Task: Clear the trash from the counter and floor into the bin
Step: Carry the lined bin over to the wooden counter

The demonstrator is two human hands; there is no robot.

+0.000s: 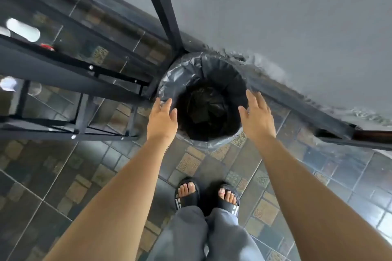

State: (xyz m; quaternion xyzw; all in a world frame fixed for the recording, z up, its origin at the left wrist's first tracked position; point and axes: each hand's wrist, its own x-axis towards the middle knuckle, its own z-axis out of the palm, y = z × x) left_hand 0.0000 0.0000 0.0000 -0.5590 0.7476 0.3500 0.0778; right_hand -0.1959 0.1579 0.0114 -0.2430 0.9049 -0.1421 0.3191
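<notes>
A round bin (pixel 184 70) lined with a dark grey plastic bag stands on the tiled floor against the grey wall, straight below me. Its inside is dark, with crumpled black plastic at the bottom. My left hand (pixel 162 118) hovers over the bin's left rim, fingers apart, holding nothing. My right hand (pixel 255 116) is above the right rim, fingers spread and empty. On the left, through the glass counter top, a small red item (pixel 47 47) and a pale clear object (pixel 9 83) show, blurred.
A black metal frame (pixel 84 99) with a glass top stands to the left of the bin, one leg touching the bin's side. A dark skirting runs along the wall to the right. My feet in black sandals (pixel 206 195) stand on patterned tiles just before the bin.
</notes>
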